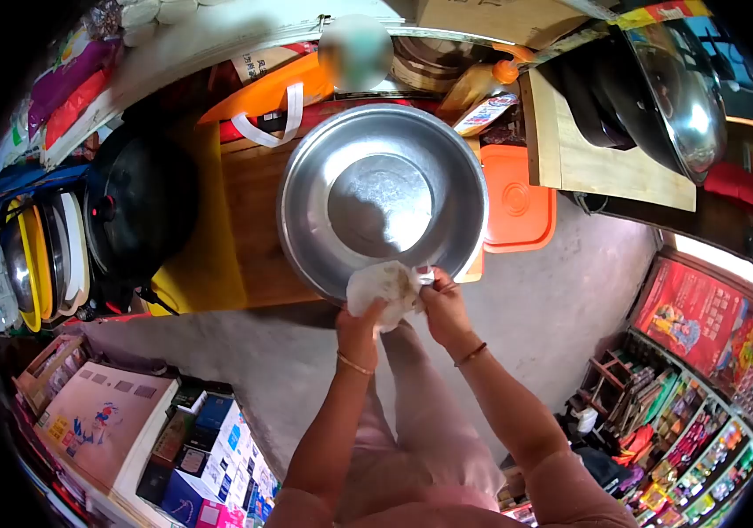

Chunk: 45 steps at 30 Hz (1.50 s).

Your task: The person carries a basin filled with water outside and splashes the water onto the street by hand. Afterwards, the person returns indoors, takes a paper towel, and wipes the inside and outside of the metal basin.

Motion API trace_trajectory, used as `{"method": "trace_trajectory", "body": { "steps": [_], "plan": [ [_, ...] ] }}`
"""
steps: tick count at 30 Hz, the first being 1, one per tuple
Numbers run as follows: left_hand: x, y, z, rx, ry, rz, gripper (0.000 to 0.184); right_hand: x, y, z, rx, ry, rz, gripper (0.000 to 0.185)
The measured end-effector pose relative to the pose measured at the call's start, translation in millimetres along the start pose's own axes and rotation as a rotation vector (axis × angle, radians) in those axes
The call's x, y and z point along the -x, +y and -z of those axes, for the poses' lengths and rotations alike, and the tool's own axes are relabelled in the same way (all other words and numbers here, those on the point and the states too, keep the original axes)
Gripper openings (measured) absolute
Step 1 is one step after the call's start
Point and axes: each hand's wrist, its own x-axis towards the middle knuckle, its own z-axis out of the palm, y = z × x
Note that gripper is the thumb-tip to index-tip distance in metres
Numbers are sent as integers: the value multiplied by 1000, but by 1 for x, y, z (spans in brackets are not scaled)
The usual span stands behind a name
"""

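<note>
Both hands meet at the near rim of a large round metal basin (297,198) on a wooden table. Between them is a whitish translucent bag (383,283), its contents unclear. My left hand (360,324) grips its left side, thumb pressed on the front. At the bag's right end, my right hand (443,304) pinches a twisted white corner with fingers closed. A bright spot and a dark shadow fall on the basin's bare inner bottom.
An orange lidded box (522,202) is right of the basin, an orange bag (280,88) behind it. A black pan (141,202) stands left on a yellow surface (209,264). Bottles (473,88) stand back right. Shelves of packets (693,440) are lower right, boxes (108,422) lower left.
</note>
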Motion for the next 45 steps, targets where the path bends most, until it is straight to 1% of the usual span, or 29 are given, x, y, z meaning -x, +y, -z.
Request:
{"method": "trace_trajectory", "body": {
  "steps": [1,3,5,7,8,10,12,13,15,16,18,19,20,21,23,26,28,30,33,35,36,37,38,39,40,41,42,43,45],
  "plan": [
    [-4,-4,0,7,9,7,29,-6,12,13,8,3,-11,30],
    [-9,-12,6,-427,210,-231,26,-3,11,5,625,4,595,28],
    [-8,-21,10,-615,210,-313,28,15,5,-12,916,-85,674,30],
    [-3,-34,16,-585,-53,-248,33,31,16,-21,862,-152,631,37],
    [5,-43,8,-189,-109,-177,41,36,19,-17,861,-152,628,37],
    [13,-41,21,-142,-163,2,42,39,24,-8,594,-57,281,38],
    [30,7,3,-277,-313,82,34,30,25,11,668,-159,309,38],
    [11,12,38,-1039,-337,-319,27,23,21,21,749,-265,344,38],
    [-15,51,38,-951,237,-564,29,-7,-5,35,1103,-227,733,36],
    [-32,60,35,-678,500,-631,34,-25,-25,41,1260,-194,686,30],
    [-108,60,88,-741,467,-796,40,-74,-60,55,1569,-150,924,25],
    [-118,80,72,-999,410,-592,38,-97,-70,68,1761,-172,1060,24],
    [-123,99,56,-1247,337,-372,37,-103,-81,73,2044,-220,958,26],
    [-136,96,56,-1253,331,-354,37,-107,-86,73,2431,-275,846,33],
    [-156,89,53,-900,381,-416,29,-100,-71,63,2419,-214,636,50],
    [-148,86,38,-844,397,-445,24,-81,-16,61,2184,-112,531,78],
    [-149,79,43,-772,365,-492,23,-68,42,52,1983,-77,524,77],
    [-143,75,43,-699,337,-537,23,-47,43,-14,1628,-176,89,73],
    [-125,82,28,-842,378,-608,22,-40,74,-50,1324,-283,113,67],
    [-117,84,25,-772,307,-716,22,-29,76,-54,1226,-298,455,61],
    [-113,87,25,-769,304,-716,22,-25,63,-36,1222,-389,327,61],
    [-106,92,27,-808,258,-723,23,-34,58,1,1511,-421,183,63],
    [-102,98,27,-851,203,-731,24,-42,52,39,1570,-259,135,67],
    [-98,100,25,-855,199,-733,24,-54,33,75,1886,-263,501,69],
    [-91,100,22,-897,171,-759,24,-69,-9,75,1803,-262,210,69],
    [-87,100,20,-940,135,-785,25,-76,-30,74,2182,-118,512,70],
    [-86,103,18,-945,127,-779,25,-84,-39,72,2208,0,699,69],
    [-85,107,15,-952,168,-781,22,-79,-32,64,2203,1,689,69],
    [-88,107,12,-945,206,-805,20,-74,-6,24,1796,-15,75,65]
  ]
}}
